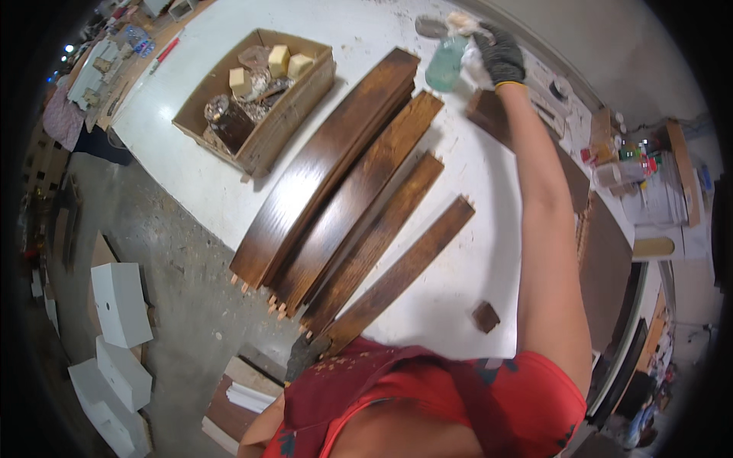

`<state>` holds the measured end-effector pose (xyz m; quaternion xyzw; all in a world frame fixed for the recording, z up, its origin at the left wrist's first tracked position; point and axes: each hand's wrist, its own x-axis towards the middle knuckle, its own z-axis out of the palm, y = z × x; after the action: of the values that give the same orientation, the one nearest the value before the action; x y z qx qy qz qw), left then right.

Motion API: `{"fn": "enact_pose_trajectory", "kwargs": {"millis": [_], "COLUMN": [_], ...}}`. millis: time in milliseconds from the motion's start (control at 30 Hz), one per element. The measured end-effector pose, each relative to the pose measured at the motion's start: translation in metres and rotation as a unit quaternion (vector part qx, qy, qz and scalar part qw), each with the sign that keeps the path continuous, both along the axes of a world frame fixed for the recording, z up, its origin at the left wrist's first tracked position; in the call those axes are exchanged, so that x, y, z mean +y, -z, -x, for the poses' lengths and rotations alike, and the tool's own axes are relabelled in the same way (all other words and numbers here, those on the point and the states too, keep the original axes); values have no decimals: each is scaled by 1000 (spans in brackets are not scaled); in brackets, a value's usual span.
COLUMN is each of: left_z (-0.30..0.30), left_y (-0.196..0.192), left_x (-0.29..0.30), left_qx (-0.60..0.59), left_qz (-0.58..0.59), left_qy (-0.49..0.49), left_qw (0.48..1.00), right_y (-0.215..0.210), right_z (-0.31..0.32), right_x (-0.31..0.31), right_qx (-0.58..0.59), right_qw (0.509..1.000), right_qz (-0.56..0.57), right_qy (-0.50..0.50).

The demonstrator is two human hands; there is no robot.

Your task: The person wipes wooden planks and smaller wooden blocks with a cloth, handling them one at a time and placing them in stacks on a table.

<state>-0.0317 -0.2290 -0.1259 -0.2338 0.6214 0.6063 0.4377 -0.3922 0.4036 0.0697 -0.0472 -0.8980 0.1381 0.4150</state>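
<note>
Right hand, in a dark grey glove, is extended to the far side of the white worktable and is closed around the top of a pale green translucent bottle, together with what appears to be a whitish rag. The bottle is held above the table's far edge, just beyond the upper ends of the boards. Any label on the bottle is too small to make out. Left hand: not in view; its grip cannot be told.

Containers: an open brown cardboard box stands on the table's left portion, touching or just beside the longest board. It holds three pale yellow blocks (sponge or foam, cannot confirm which), a dark jar and mixed scraps.

On the table: four dark-stained curved wooden boards lie side by side, slanted, with pale dowel pegs at their near ends. A small dark wooden block lies apart, near the table's near edge.

At far right, a cluttered shelf area holds small coloured containers and a flat brown carton; details not legible. White box-shaped pieces lie on the concrete floor at left.
</note>
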Motion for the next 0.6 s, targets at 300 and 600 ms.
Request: {"fn": "enact_pose_trajectory", "kwargs": {"millis": [300,600], "left_z": [4,10], "left_y": [-26,-41], "left_x": [17,22], "left_qx": [-4,-17], "left_qz": [-20,-97], "left_qy": [-47,-78], "left_qw": [999,992], "right_y": [76,160], "right_z": [-289,-279], "right_x": [-160,-157], "right_qx": [-149,-258], "right_qw": [988,950], "right_qz": [-39,-127], "right_qy": [-31,122]}}
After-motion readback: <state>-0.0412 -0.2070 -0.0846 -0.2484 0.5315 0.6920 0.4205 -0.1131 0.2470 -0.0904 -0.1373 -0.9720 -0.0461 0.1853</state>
